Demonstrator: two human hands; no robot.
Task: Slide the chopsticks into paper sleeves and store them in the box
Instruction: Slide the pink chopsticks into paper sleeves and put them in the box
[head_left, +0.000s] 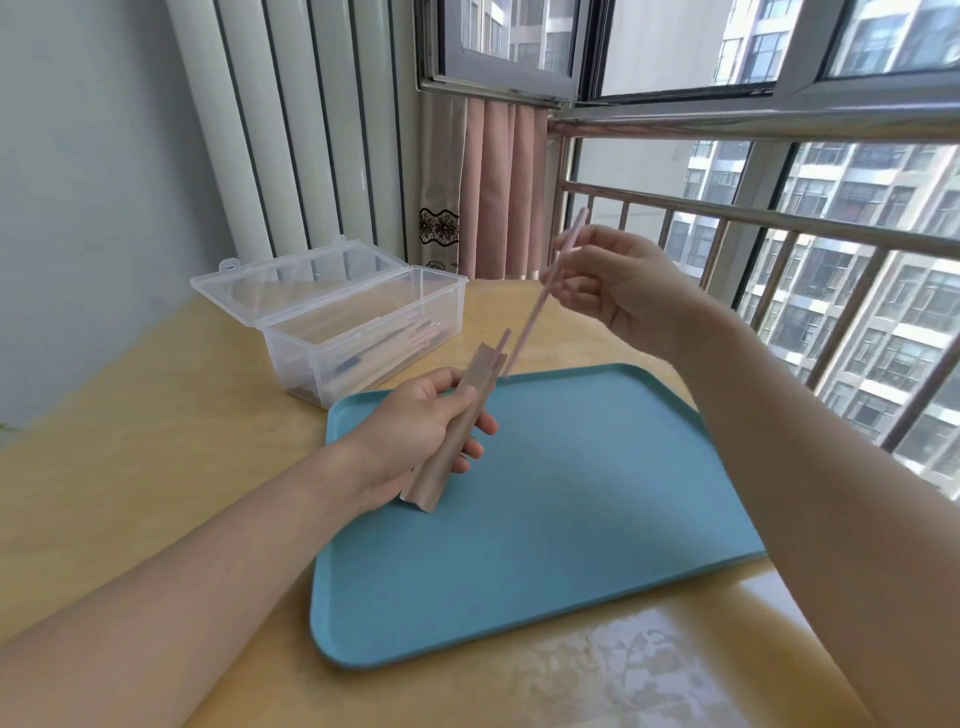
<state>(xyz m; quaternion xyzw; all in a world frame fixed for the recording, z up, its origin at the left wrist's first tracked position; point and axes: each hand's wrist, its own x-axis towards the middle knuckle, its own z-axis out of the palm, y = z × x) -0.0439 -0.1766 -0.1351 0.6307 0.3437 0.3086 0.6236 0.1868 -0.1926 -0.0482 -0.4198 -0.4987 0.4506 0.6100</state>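
My left hand (415, 426) grips a brown paper sleeve (452, 441), held tilted above the blue tray (571, 519). One pink chopstick tip (503, 340) sticks out of the sleeve's upper opening. My right hand (618, 280) pinches a second pink chopstick (540, 301) near its upper end. Its lower tip points down beside the sleeve's mouth. Whether that tip is inside the sleeve I cannot tell. A clear plastic box (363, 332) with its lid swung open stands behind the tray and holds several sleeved chopsticks.
The tray lies on a light wooden table (156, 441). A metal window railing (753, 218) runs along the right side. A pink curtain (498, 192) hangs behind the table's far edge.
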